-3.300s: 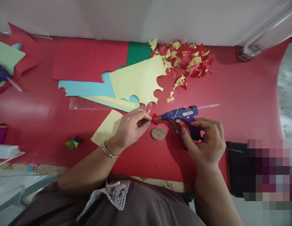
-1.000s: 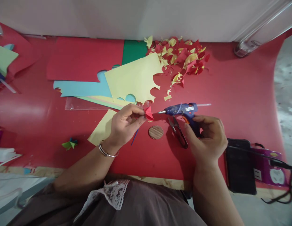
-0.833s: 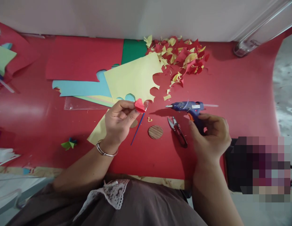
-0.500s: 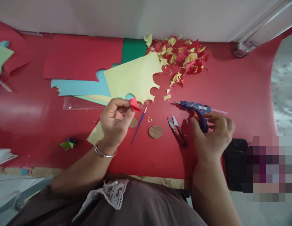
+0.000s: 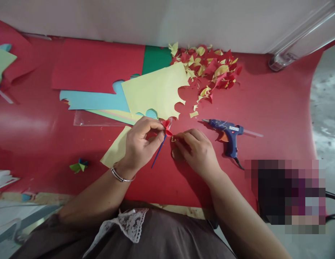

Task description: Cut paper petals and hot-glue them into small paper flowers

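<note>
Pinching lightly should avoid crushing the red paper piece point(image 5: 166, 125), held in the left hand point(image 5: 143, 141) left of the glue gun point(image 5: 231, 132). The right hand point(image 5: 199, 148), fingertips narrowed, is at a yellow curl point(image 5: 173, 139), grip unclear. Paper scraps point(image 5: 208, 67) lie beyond the glue gun; left of it, a blue brush point(image 5: 158, 153) could snag.

This looks like a papercraft workspace, though whether in a home or a workshop cannot be told: the red tabletop point(image 5: 278, 108) bears a glue gun point(image 5: 229, 128), a cut yellow sheet point(image 5: 153, 91) and heaped red-and-yellow paper pieces point(image 5: 210, 68).
</note>
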Action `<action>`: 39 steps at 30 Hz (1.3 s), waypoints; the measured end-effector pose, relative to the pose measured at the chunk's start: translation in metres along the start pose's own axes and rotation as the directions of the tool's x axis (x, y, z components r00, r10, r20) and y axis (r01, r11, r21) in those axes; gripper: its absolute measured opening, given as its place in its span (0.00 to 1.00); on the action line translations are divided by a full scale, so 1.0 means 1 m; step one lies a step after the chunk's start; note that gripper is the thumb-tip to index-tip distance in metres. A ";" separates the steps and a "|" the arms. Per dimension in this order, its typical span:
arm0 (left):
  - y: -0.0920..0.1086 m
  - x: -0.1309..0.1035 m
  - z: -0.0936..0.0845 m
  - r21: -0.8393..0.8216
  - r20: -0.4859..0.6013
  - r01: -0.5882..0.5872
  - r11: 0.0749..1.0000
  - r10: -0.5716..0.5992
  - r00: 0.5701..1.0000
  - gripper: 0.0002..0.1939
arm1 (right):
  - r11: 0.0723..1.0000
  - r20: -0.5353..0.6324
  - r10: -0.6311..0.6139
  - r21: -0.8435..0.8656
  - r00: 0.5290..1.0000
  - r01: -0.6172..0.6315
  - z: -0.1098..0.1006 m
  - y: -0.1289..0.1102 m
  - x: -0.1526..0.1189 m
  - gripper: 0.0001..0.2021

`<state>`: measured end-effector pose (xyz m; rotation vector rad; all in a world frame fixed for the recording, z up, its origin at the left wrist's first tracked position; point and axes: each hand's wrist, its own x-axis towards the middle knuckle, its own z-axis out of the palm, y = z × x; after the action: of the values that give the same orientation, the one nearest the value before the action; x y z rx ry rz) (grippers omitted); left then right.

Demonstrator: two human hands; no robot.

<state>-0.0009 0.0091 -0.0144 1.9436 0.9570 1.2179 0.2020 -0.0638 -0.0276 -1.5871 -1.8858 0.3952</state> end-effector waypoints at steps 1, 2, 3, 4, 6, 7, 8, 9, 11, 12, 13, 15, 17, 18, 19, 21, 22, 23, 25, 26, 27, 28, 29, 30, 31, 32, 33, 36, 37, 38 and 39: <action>0.000 0.000 0.000 0.003 0.008 -0.008 1.000 0.008 1.000 0.06 | 1.000 -0.001 -0.010 0.000 1.000 0.010 0.001 0.001 0.001 0.05; 0.000 0.001 0.000 0.004 0.017 -0.018 1.000 0.018 1.000 0.07 | 1.000 -0.002 -0.017 0.001 1.000 0.017 0.002 0.001 0.001 0.05; 0.000 0.001 0.000 0.005 0.024 -0.027 1.000 0.027 0.999 0.08 | 1.000 -0.003 -0.020 0.005 1.000 0.020 0.003 0.001 0.001 0.05; -0.001 0.001 0.000 0.007 0.030 -0.036 0.999 0.036 0.999 0.08 | 1.000 0.000 -0.018 0.011 1.000 0.018 0.004 0.002 0.001 0.06; -0.002 0.002 -0.001 0.014 0.038 -0.049 0.999 0.049 0.998 0.08 | 1.000 0.008 -0.013 0.022 1.000 0.012 0.005 0.002 0.001 0.06; -0.002 0.002 -0.001 0.015 0.041 -0.052 0.999 0.051 0.998 0.08 | 1.000 0.008 -0.012 0.023 1.000 0.012 0.005 0.002 0.001 0.06; -0.003 0.002 0.000 0.014 0.043 -0.055 0.998 0.055 0.998 0.08 | 1.000 0.002 -0.013 0.023 1.000 0.013 0.005 0.002 0.001 0.06; -0.003 0.001 0.000 0.011 0.045 -0.061 0.998 0.061 0.997 0.08 | 1.000 -0.011 -0.016 0.027 1.000 0.016 0.004 0.001 0.001 0.05; -0.003 0.001 0.000 0.007 0.056 -0.064 0.998 0.063 0.996 0.08 | 0.999 -0.060 -0.018 0.037 0.998 0.020 0.001 -0.002 0.002 0.06; -0.002 0.001 0.000 0.006 0.066 -0.061 0.998 0.061 0.996 0.08 | 0.999 -0.095 -0.017 0.046 0.995 0.022 -0.001 -0.004 0.002 0.06; -0.002 0.001 0.000 0.006 0.075 -0.060 0.998 0.060 0.995 0.07 | 0.998 -0.132 -0.016 0.053 0.991 0.024 -0.003 -0.007 0.003 0.06; 0.000 0.001 0.000 0.009 0.093 -0.066 0.998 0.065 0.994 0.07 | 0.998 -0.198 -0.017 0.063 0.980 0.030 -0.008 -0.012 0.003 0.06; 0.001 0.002 0.001 0.016 0.107 -0.088 0.996 0.086 0.991 0.07 | 0.997 -0.238 -0.029 0.061 0.971 0.044 -0.012 -0.016 0.002 0.06; 0.001 0.002 0.001 0.023 0.115 -0.100 0.995 0.096 0.989 0.07 | 0.997 -0.249 -0.036 0.057 0.968 0.052 -0.013 -0.018 0.001 0.06; 0.001 0.002 0.001 0.028 0.125 -0.110 0.993 0.106 0.986 0.07 | 0.997 -0.254 -0.043 0.054 0.966 0.059 -0.013 -0.019 0.000 0.06; 0.001 0.002 0.002 0.036 0.142 -0.126 0.991 0.119 0.983 0.07 | 0.996 -0.257 -0.054 0.052 0.965 0.070 -0.013 -0.020 -0.001 0.07; 0.000 0.001 0.002 0.041 0.147 -0.133 0.990 0.126 0.981 0.07 | 0.996 -0.258 -0.058 0.052 0.964 0.074 -0.013 -0.020 -0.002 0.07; 0.000 0.001 0.002 0.046 0.152 -0.141 0.989 0.132 0.979 0.07 | 0.996 -0.262 -0.062 0.050 0.963 0.077 -0.012 -0.020 -0.002 0.07; 0.000 0.001 0.003 0.053 0.161 -0.151 0.987 0.140 0.977 0.06 | 0.996 -0.267 -0.069 0.042 0.961 0.083 -0.012 -0.020 -0.001 0.07; 0.000 0.001 0.003 0.054 0.167 -0.153 0.987 0.142 0.976 0.06 | 0.996 -0.268 -0.071 0.036 0.961 0.084 -0.012 -0.020 -0.001 0.07; 0.000 0.001 0.004 0.054 0.173 -0.154 0.987 0.143 0.974 0.06 | 0.996 -0.268 -0.074 0.032 0.961 0.085 -0.012 -0.019 -0.001 0.07; 0.000 0.001 0.004 0.052 0.179 -0.153 0.987 0.142 0.974 0.06 | 0.996 -0.266 -0.076 0.029 0.961 0.087 -0.012 -0.019 -0.001 0.07; 0.000 0.001 0.004 0.050 0.182 -0.153 0.987 0.141 0.973 0.05 | 0.996 -0.263 -0.079 0.027 0.961 0.089 -0.012 -0.019 -0.001 0.07; 0.000 0.001 0.004 0.049 0.186 -0.154 0.987 0.142 0.972 0.05 | 0.995 -0.261 -0.082 0.027 0.962 0.093 -0.012 -0.018 -0.001 0.07; 0.001 0.000 0.004 0.046 0.188 -0.155 0.987 0.144 0.971 0.05 | 0.995 -0.259 -0.087 0.027 0.962 0.097 -0.012 -0.018 -0.001 0.07; 0.001 0.000 0.004 0.044 0.191 -0.157 0.987 0.146 0.971 0.06 | 0.995 -0.258 -0.091 0.025 0.962 0.101 -0.012 -0.018 -0.001 0.07; 0.001 0.000 0.004 0.042 0.193 -0.157 0.987 0.146 0.970 0.06 | 0.994 -0.257 -0.093 0.024 0.962 0.102 -0.012 -0.018 -0.001 0.07; 0.002 0.001 0.004 0.040 0.192 -0.157 0.987 0.147 0.970 0.07 | 0.994 -0.256 -0.094 0.024 0.962 0.103 -0.012 -0.019 -0.001 0.07; 0.003 0.001 0.004 0.039 0.190 -0.157 0.987 0.147 0.971 0.07 | 0.994 -0.256 -0.094 0.026 0.962 0.104 -0.012 -0.019 -0.001 0.07; 0.003 0.001 0.004 0.037 0.190 -0.158 0.987 0.148 0.971 0.07 | 0.994 -0.256 -0.095 0.030 0.962 0.107 -0.012 -0.019 0.000 0.08; 0.003 0.001 0.004 0.035 0.189 -0.158 0.987 0.149 0.971 0.07 | 0.993 -0.257 -0.099 0.032 0.961 0.111 -0.012 -0.019 0.000 0.08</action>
<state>0.0038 0.0076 -0.0130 2.1622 0.7592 1.0806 0.1954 -0.0703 -0.0072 -1.4260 -1.7415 0.1767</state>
